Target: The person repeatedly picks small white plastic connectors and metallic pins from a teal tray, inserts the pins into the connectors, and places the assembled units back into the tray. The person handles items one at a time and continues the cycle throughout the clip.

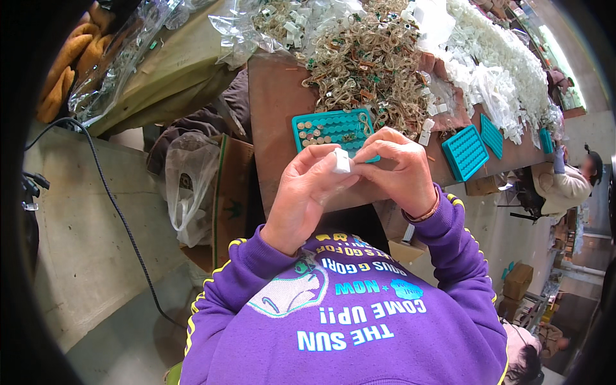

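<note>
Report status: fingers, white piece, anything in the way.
Left fingers holding white piece. Right fingers close beside it, contact unclear. Teal tray just beyond; no visible obstruction at the piece.

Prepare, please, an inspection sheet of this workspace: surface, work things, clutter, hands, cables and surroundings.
Surface: brown table, largely covered by heaps.
Work things: small white piece, held up; teal tray ahead, with round beige pieces in its left part.
Clutter: tangled pale cords heaped beyond the tray; whitish heap farther right.
Hands: left hand grips the small white piece; right hand has its fingertips close beside it, whether holding something is unclear.
Cables: black cable at left, apart from both hands.
Surroundings: plastic bag beside a cardboard box at left; co-worker at right.
</note>
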Available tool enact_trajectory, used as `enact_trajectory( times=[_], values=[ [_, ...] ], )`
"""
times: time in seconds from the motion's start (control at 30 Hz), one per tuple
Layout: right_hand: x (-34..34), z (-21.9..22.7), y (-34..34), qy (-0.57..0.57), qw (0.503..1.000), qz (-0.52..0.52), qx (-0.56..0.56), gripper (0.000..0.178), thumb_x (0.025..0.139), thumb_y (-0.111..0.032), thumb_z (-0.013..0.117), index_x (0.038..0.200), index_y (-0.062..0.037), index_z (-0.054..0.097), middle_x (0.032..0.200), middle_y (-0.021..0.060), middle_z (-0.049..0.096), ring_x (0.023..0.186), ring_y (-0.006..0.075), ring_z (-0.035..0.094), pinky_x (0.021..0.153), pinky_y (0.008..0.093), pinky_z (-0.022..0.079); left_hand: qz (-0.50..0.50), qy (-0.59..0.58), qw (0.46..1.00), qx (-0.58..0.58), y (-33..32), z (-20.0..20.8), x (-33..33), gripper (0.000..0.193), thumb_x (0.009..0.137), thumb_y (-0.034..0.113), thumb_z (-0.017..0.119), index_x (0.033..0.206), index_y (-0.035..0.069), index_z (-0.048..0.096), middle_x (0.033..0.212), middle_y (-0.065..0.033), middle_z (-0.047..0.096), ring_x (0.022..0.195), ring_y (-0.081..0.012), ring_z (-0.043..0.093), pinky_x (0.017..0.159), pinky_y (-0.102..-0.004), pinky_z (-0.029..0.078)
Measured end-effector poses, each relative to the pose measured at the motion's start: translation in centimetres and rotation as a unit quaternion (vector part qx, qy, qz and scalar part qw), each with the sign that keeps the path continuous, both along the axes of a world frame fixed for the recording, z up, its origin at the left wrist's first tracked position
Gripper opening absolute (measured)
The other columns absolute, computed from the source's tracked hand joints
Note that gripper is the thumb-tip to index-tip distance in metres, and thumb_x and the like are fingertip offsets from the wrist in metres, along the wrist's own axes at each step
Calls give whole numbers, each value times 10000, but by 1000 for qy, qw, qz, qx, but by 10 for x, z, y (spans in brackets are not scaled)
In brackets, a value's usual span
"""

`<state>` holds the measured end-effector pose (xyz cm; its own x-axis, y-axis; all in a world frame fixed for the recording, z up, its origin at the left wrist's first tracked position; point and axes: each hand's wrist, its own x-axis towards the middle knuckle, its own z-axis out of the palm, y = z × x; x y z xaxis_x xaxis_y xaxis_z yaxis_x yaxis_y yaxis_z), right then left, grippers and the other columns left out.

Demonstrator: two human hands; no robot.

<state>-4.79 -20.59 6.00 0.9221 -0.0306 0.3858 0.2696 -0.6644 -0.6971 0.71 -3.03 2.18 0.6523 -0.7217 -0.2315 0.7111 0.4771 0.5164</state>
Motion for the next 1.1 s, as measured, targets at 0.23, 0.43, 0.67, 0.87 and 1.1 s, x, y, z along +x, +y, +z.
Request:
enact_trajectory(
  times=[0.23,0.43,0.67,0.87,1.1],
  values=[
    [-9,1,2,103,944,-42,309,62,803,9,709,863,9,692,835,38,666,787,99,615,680,237,503,-25,-7,1000,12,-2,-2,-2,231,986,170,538,1167,27,551,1043,-81,646,999,-209,662,937,-398,543],
    [-11,-12,15,77,929,-72,355,55,836,2,688,884,22,670,863,39,625,796,91,606,716,225,496,-31,-12,999,3,-5,-5,-4,247,975,165,562,1181,29,559,1047,-80,645,957,-179,662,904,-380,559],
    [-17,-13,19,49,958,-97,266,41,805,19,674,832,23,644,858,58,608,771,108,595,688,239,490,-30,-14,999,3,-5,-6,-6,255,969,171,575,1172,17,568,1033,-75,644,955,-171,661,882,-323,555],
    [-19,-12,25,32,962,-92,255,48,802,46,666,837,28,638,855,57,612,775,108,595,696,239,492,-29,-69,996,42,-5,-1,-7,271,959,174,599,1168,3,578,1041,-80,649,926,-153,658,745,-225,528],
    [-25,-10,25,48,933,-102,340,91,809,60,659,883,25,620,822,53,603,776,104,595,691,242,494,-20,-79,995,56,-7,8,-9,271,958,179,603,1159,-1,589,1008,-83,653,819,-108,625,647,-187,461]
  ],
)
